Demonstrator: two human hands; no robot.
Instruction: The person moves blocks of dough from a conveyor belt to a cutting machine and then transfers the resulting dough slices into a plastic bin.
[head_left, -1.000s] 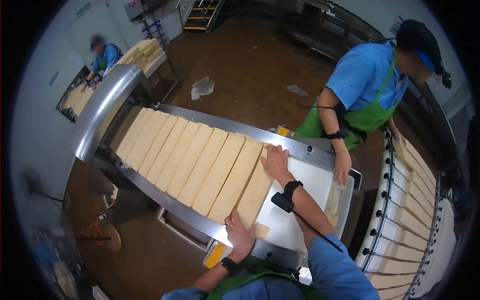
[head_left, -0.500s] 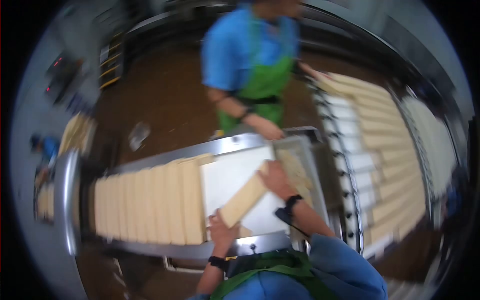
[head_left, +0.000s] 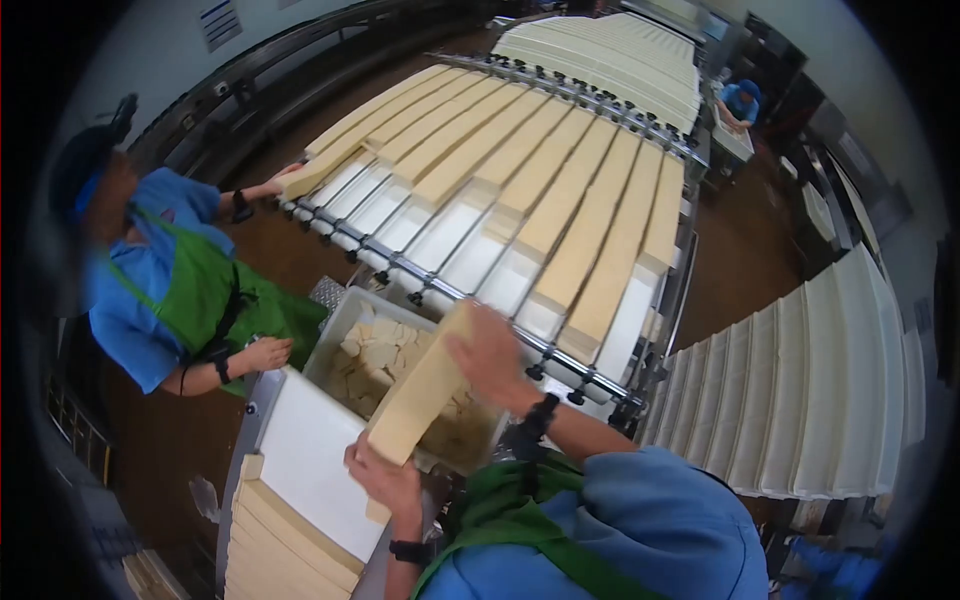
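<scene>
A long, thick, pale yellow slab [head_left: 417, 388] is held at a slant between my two hands, over a white tub [head_left: 318, 362]. My left hand [head_left: 388, 482] has its fingers wrapped round the slab's lower end. Blurred by motion, my right hand [head_left: 490, 358] grips the upper end, close to the front rail of the rack. Inside the tub, partly hidden by the slab, lie broken pale pieces [head_left: 378, 355]. A small piece [head_left: 378, 511] of the same pale stuff shows just below my left hand.
Similar slabs lie in lanes on a railed rack [head_left: 470, 262] ahead. A row of slabs [head_left: 285, 550] sits on the white-topped table [head_left: 305, 450] at lower left. A co-worker in a green apron [head_left: 195, 290] stands left, one hand on a slab. White ridged trays [head_left: 790, 385] stand right.
My view has swung right toward the rack. The slab has moved from over the white tabletop to over the tub, still in both hands. The co-worker's hand remains at the table end.
</scene>
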